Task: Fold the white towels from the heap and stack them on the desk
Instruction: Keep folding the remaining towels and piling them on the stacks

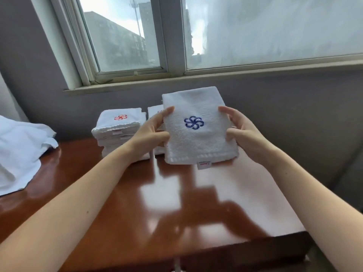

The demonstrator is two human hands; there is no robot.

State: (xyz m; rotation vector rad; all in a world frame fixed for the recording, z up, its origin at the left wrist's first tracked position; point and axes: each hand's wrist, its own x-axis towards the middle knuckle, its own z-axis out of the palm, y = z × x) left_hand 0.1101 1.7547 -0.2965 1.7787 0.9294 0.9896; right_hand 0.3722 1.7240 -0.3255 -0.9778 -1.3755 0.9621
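Desk (pixel 121 222) of glossy brown wood stands against grey wall (pixel 284 107) beneath window (pixel 125 36).

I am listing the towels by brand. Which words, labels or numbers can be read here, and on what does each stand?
The tag on the held towel: red print, too blurred to read.
The held towel: blue flower emblem, no letters.
The left stack: red flower emblem, no letters.
Nothing else readable.

My left hand (pixel 151 132) and right hand (pixel 241 134) are bare, with slim fingers and short, plain nails. Both forearms are bare too, entering at seven and five o'clock. A small dark mole (pixel 87 212) marks my left forearm (pixel 78 201).
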